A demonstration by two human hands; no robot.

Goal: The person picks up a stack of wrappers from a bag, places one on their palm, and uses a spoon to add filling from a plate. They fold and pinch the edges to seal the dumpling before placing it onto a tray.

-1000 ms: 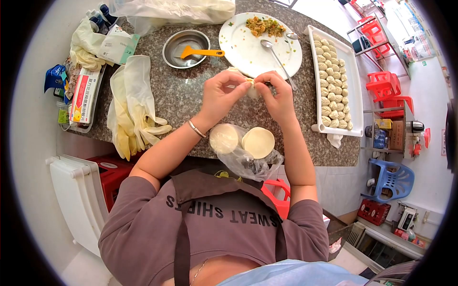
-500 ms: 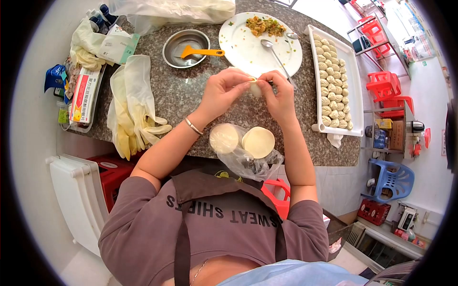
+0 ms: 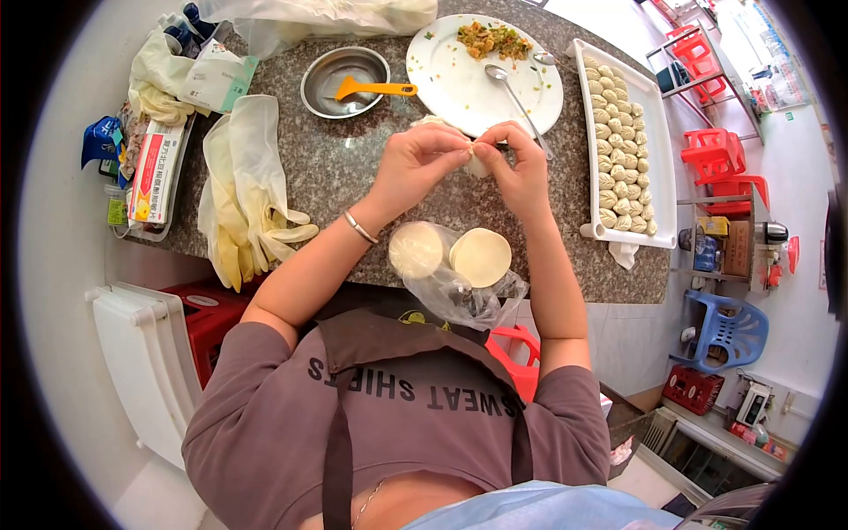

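Note:
Pinched together over the stone counter, my left hand [image 3: 422, 163] and my right hand [image 3: 517, 168] hold a small piece of pale dough [image 3: 477, 162] between their fingertips. Just beyond them lies a white plate [image 3: 442, 71] with chopped filling [image 3: 493, 41] and metal spoons on it. Two stacks of round wrappers, the left one [image 3: 416, 250] and the right one [image 3: 480, 257], rest on clear plastic near the counter's front edge. On the right, a white tray [image 3: 664, 159] bears rows of pleated dumplings [image 3: 623, 150].
A metal bowl [image 3: 320, 81] with an orange scraper [image 3: 380, 88] stands left of the plate. Pale gloves [image 3: 252, 194] lie at the left, beside a box [image 3: 155, 177]. A plastic bag [image 3: 318, 18] is at the back. Red and blue stools stand beyond the counter.
The fingers of both hands have shifted slightly around the dough, which shows a little less round between them. The view has moved slightly.

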